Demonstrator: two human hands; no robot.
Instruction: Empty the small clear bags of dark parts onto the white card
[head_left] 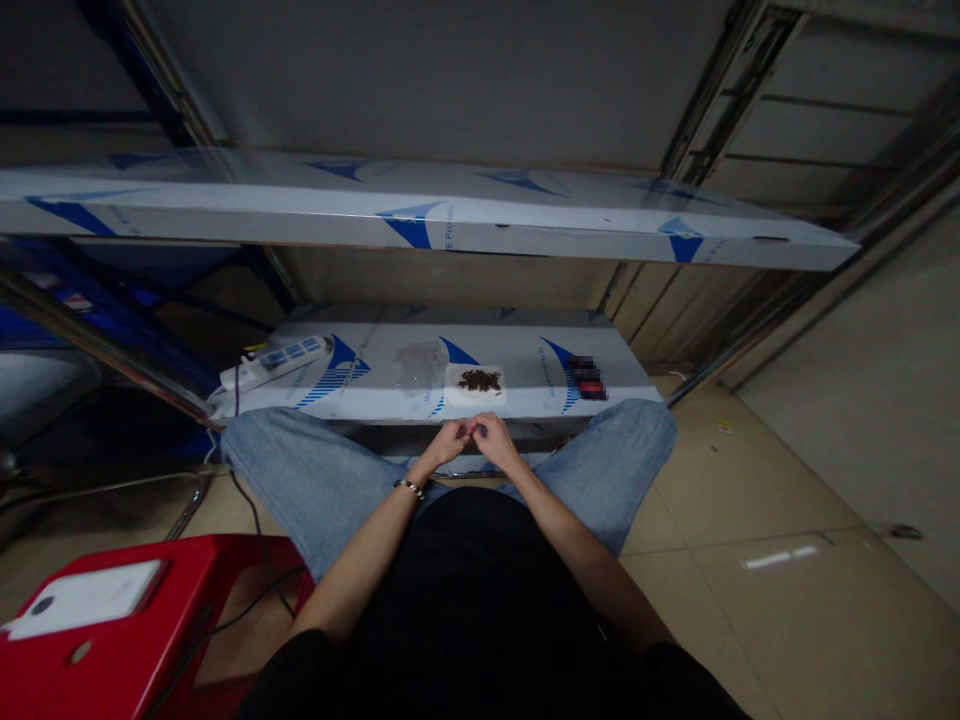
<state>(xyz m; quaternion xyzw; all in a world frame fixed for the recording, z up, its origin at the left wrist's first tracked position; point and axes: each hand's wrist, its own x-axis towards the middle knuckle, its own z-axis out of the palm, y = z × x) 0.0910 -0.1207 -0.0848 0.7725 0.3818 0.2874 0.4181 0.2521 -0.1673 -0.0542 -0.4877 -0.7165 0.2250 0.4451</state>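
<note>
My left hand [448, 441] and my right hand [491, 441] meet between my knees, just below the front edge of a low metal shelf [517, 350]. Both hands have their fingers curled and pinched together at the fingertips, on something too small to make out. Just beyond them on the shelf lies a white sheet [475, 385] with a small pile of dark bits [480, 380] on it. A bead bracelet sits on my left wrist.
A white power strip [276, 363] lies at the shelf's left end, its cable running down to the floor. A small dark and red object [587, 379] sits at the right. A clear plastic piece [418, 366] lies left of the sheet. An upper shelf [420, 212] overhangs. A red stool [127, 620] with a white device stands at lower left.
</note>
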